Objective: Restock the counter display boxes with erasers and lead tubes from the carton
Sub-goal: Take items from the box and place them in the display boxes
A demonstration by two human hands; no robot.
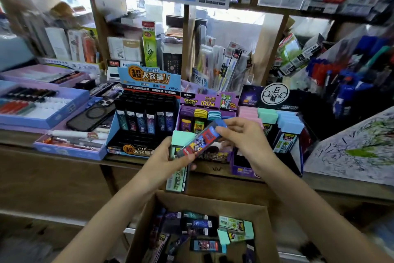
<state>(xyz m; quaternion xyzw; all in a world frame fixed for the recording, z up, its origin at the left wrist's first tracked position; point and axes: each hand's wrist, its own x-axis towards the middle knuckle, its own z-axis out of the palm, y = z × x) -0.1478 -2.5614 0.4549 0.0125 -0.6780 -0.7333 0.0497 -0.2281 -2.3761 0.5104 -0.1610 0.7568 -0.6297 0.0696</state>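
A tube (198,141) is pinched at its blue cap by the right hand (247,139), apparently for the purple box (210,103), while erasers (181,137) are gripped in reserve by the left hand (157,160), above the carton (147,216).

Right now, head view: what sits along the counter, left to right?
Left to right: blue pen tray, phone, black lead-tube display box, purple lead display box, eraser display box, scribbled paper.
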